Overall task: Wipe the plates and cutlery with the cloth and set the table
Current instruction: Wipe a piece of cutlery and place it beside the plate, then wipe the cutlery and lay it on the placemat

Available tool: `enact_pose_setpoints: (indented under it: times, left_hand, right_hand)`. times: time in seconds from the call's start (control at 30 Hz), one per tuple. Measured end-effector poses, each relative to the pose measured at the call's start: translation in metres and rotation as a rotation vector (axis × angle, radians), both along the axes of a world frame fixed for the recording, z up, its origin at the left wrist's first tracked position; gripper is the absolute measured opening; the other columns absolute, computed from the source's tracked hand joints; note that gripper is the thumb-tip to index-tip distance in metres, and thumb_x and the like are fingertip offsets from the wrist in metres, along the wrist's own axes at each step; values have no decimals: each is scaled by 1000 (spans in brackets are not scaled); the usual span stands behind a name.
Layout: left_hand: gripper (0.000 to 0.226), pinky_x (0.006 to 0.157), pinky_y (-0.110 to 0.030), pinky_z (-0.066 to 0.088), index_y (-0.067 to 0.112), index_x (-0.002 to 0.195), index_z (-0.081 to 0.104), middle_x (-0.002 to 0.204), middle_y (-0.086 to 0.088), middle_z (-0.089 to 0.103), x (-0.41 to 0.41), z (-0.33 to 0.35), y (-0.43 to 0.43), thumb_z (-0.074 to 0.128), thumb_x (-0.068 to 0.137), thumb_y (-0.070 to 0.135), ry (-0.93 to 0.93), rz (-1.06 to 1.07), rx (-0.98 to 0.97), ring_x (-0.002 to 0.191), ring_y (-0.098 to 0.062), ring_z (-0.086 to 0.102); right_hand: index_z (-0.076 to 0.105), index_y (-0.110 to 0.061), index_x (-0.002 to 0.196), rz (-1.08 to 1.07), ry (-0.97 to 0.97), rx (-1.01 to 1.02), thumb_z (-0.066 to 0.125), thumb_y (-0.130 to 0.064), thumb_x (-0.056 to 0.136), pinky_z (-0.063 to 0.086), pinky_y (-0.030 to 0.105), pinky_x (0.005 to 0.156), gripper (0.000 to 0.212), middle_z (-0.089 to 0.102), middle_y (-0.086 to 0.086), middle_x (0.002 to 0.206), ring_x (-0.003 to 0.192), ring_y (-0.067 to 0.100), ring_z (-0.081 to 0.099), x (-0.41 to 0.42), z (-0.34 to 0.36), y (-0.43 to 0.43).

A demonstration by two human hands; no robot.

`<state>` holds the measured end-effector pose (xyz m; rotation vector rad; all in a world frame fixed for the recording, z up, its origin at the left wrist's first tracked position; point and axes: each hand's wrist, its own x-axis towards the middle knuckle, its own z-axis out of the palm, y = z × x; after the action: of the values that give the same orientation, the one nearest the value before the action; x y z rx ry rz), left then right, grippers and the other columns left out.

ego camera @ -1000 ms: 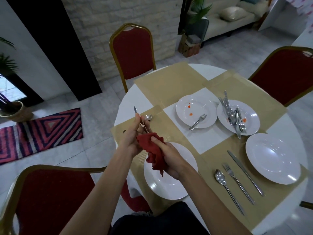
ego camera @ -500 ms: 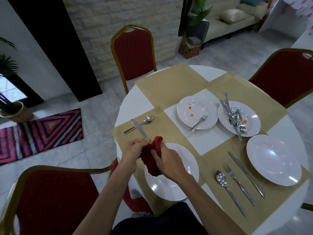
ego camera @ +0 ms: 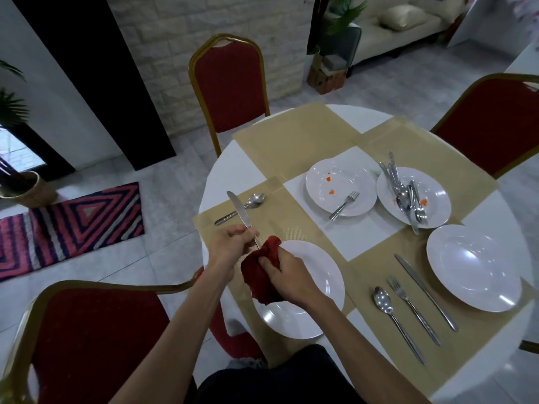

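The white round plate with orange smears (ego camera: 350,176) is holding one steel fork (ego camera: 345,204). The second white plate (ego camera: 437,199), just beside it, is carrying a heap of steel cutlery (ego camera: 408,193). Both are sitting mid-tabletop (ego camera: 221,170). The left hand (ego camera: 230,249) is curling its fingers round the steel table knife (ego camera: 240,212), with the blade pointing away, beside the near white plate (ego camera: 318,287). The right hand (ego camera: 287,275) is gripping the dark red cloth (ego camera: 262,275) around the knife's handle end.
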<state>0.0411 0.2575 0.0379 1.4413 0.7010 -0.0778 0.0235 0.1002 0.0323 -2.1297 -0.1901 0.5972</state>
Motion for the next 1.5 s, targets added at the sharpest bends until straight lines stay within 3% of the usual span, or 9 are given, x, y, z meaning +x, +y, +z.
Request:
enact_pose_setpoints:
  times: [0.13,0.3,0.53,0.63,0.73,0.93,1.07,1.2,1.5]
  left_hand:
    - [8,66,-28,58,7,88,76,80,-5,75,18,-5,21,72,92,13,30,-82,24,64,-11,65]
    - [10,63,-27,54,12,80,76,77,-6,73,44,-22,41,76,89,15,42,-142,222,60,-10,62]
    - [11,76,-28,54,22,93,80,81,4,75,71,-46,25,79,84,28,91,-597,593,75,-16,71]
    - [16,72,-24,50,23,98,81,73,15,68,81,-60,18,78,83,29,86,-742,718,71,-11,66]
    - [22,76,-16,42,23,104,80,90,11,72,85,-76,10,78,82,25,54,-814,835,84,-7,63]
    - [9,77,-22,51,17,87,79,87,3,75,86,-90,4,79,78,18,6,-868,848,77,-10,64]
    - [7,70,-16,41,16,88,77,87,5,72,86,-93,3,75,81,13,4,-901,877,78,-8,60]
    - [6,73,-21,48,14,86,77,85,3,73,82,-100,1,77,80,11,3,-830,856,78,-9,61]
    - [7,81,-29,54,16,87,78,86,3,75,78,-109,1,79,80,16,-31,-790,870,81,-10,64]
  right_hand:
    - [60,-19,113,-3,17,-54,53,-42,104,53,32,79,25,71,1,101,92,19,67,5,-4,-3]
    - [61,-15,114,-100,109,-96,52,-38,104,48,30,77,27,70,1,101,94,21,66,13,-16,-21]
    - [63,-19,107,-230,158,-30,52,-37,103,49,26,68,21,71,-2,95,89,15,68,36,-17,-34]
    - [62,-19,114,-233,167,-44,52,-38,103,50,27,66,24,71,-2,101,92,16,68,43,-19,-37]
    - [62,-20,117,-247,159,-43,53,-38,102,53,30,68,26,70,-4,102,91,16,67,50,-22,-41]
    - [63,-18,121,-271,164,-37,55,-37,102,56,38,85,28,68,-1,107,100,20,66,64,-24,-46]
    - [62,-17,123,-284,184,-20,55,-37,102,58,44,90,29,69,1,112,102,21,65,67,-24,-48]
    - [62,-16,126,-283,187,-9,55,-35,103,55,41,95,31,69,2,116,105,21,64,69,-25,-48]
    - [64,-22,118,-335,213,2,56,-39,101,56,33,76,25,69,-3,109,104,20,66,67,-33,-60]
